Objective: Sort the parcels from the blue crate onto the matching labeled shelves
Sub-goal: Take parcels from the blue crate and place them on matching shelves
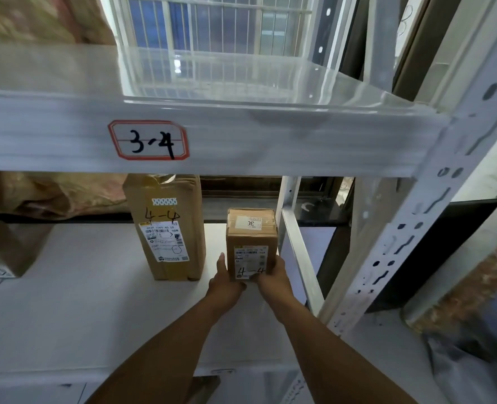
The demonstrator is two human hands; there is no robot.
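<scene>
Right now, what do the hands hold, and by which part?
The small box marked 4-4: left hand and right hand grip its lower sides.

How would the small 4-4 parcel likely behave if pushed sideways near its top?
The small 4-4 parcel looks like stiff taped cardboard, so it probably keeps its shape. Standing taller than wide, it may tip rather than slide.

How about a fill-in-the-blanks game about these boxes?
The red-bordered label on the beam above reads ____.
The left hand and right hand hold the small box, handwritten ____.
The tall box stands on the small box's ____ side.
Missing: 3-4; 4-4; left.
</scene>
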